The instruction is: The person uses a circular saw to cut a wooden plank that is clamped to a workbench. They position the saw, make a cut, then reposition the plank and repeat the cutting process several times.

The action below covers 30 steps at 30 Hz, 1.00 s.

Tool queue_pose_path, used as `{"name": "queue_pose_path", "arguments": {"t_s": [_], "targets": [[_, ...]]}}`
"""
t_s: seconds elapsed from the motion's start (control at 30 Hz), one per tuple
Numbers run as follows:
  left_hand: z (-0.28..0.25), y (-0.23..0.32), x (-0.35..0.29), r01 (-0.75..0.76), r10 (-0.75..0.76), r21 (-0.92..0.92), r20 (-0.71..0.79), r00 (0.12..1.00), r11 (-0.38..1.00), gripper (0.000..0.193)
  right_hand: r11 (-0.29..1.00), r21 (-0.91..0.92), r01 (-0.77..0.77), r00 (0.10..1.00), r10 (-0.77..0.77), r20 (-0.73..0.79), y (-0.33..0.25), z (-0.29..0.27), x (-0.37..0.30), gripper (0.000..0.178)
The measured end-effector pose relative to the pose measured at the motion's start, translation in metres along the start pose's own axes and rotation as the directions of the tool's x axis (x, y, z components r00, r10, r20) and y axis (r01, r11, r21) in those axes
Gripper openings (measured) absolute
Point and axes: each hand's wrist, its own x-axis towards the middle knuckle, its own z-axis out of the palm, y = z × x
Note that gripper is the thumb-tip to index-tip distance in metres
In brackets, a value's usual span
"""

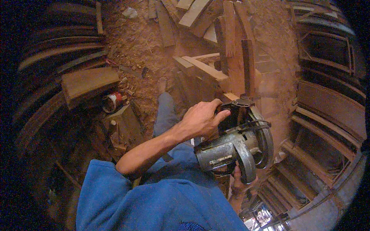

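Note:
A worn grey circular saw (227,148) is held in front of my body at the right of centre. My left hand (204,117) is closed on the dark front part of the saw, its thumb over the top; the fingertips are hidden behind it. Below the motor housing, my right hand (239,179) wraps the saw's rear handle, partly covered by the saw. Just past the saw, a reddish plank (235,67) runs away from me with a dark strip (247,65) along its right side. Whether the blade touches the wood I cannot tell.
Pale offcuts (206,69) and more boards lie ahead on the chip-strewn floor (135,50). A thick wood block (90,84), a red and white can (112,102) and stacked boards line the left. Wooden frames (327,52) and slats (308,169) stand along the right.

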Motion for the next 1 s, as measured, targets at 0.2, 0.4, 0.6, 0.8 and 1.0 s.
{"name": "queue_pose_path", "arguments": {"t_s": [0.2,0.4,0.6,0.8,1.0], "targets": [[-0.003,0.004,-0.001,0.007,-0.007,0.009,-0.006,1.0,1.0,0.052,0.995,-0.07,-0.072,0.987,0.082,0.137,0.001,-0.011,0.0,0.066],[-0.009,0.007,-0.001,0.03,-0.03,0.007,0.033,0.999,1.0,0.052,0.992,-0.083,-0.097,0.984,0.108,0.145,-0.004,-0.01,0.001,0.065],[-0.014,0.01,0.0,0.051,-0.051,0.016,0.054,0.997,0.999,0.052,0.996,-0.045,-0.08,0.983,0.086,0.165,-0.018,-0.01,0.012,0.064],[-0.015,0.011,0.0,0.041,-0.042,0.019,0.048,0.998,0.999,0.052,0.997,-0.07,-0.037,0.978,0.051,0.2,-0.023,-0.012,0.018,0.063],[-0.017,0.012,0.0,0.035,-0.035,0.012,0.049,0.998,0.999,0.051,0.981,-0.027,-0.191,0.972,0.193,0.134,-0.022,-0.008,0.01,0.056]]}}
